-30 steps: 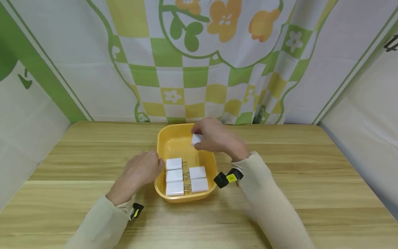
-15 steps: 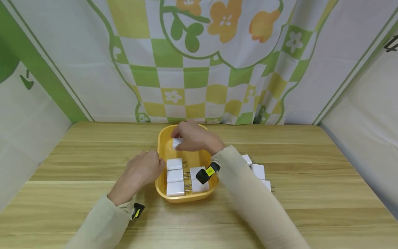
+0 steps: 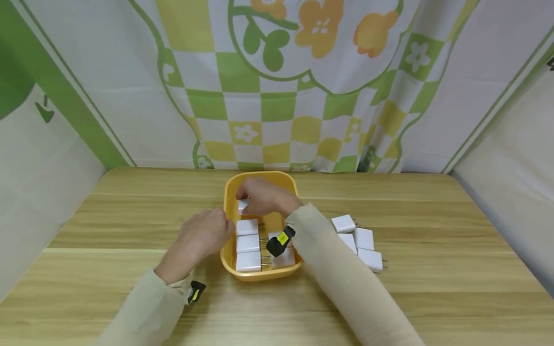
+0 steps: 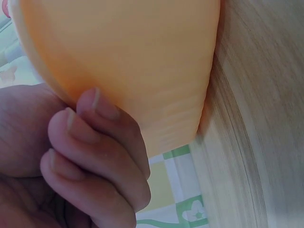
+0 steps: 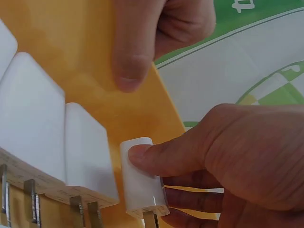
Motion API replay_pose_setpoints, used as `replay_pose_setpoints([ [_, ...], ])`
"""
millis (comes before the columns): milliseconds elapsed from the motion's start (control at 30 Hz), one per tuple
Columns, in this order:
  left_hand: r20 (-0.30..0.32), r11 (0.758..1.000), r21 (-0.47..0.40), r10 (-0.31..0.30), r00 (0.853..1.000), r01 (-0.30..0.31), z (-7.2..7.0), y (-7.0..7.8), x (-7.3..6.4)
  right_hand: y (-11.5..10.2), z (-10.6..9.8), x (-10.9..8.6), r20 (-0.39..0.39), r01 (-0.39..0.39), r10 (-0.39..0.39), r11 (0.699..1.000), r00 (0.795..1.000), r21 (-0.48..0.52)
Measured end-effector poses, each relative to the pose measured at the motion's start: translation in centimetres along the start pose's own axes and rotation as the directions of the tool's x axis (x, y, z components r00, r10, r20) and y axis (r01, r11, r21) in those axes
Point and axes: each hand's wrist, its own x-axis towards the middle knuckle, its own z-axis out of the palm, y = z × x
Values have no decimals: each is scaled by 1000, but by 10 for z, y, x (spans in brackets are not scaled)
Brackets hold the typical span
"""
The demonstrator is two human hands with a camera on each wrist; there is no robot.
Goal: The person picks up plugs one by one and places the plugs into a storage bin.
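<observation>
Wrist views near tray (image 3: 259, 277), head's above

Thumb and fingers of the right grip (image 3: 261, 196) cover part of the white charger (image 5: 137, 183), whose prong (image 5: 151, 220) the right wrist view's bottom edge cuts off. Nearer the person than this grip, a black wrist camera (image 3: 276, 245) hides parts of two chargers (image 3: 283, 261). Above the left grip (image 4: 97, 152), the tray (image 4: 156, 61) is cut off by the left wrist view's top edge.
</observation>
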Motion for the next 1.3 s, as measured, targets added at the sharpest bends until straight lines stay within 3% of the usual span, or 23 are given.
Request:
replay_pose_setpoints([
  [467, -19, 1000, 14, 6, 1000, -6, 2, 2, -1, 3, 14, 7, 22, -64, 65, 997, 998, -32],
  [733, -21, 1000, 13, 8, 1000, -8, 2, 1, 0, 5, 17, 9, 14, -59, 60, 997, 998, -54],
  [1300, -2, 1000, 8, 4, 1000, -4, 1, 0, 0, 9, 19, 8, -2, -44, 44, 997, 999, 68],
])
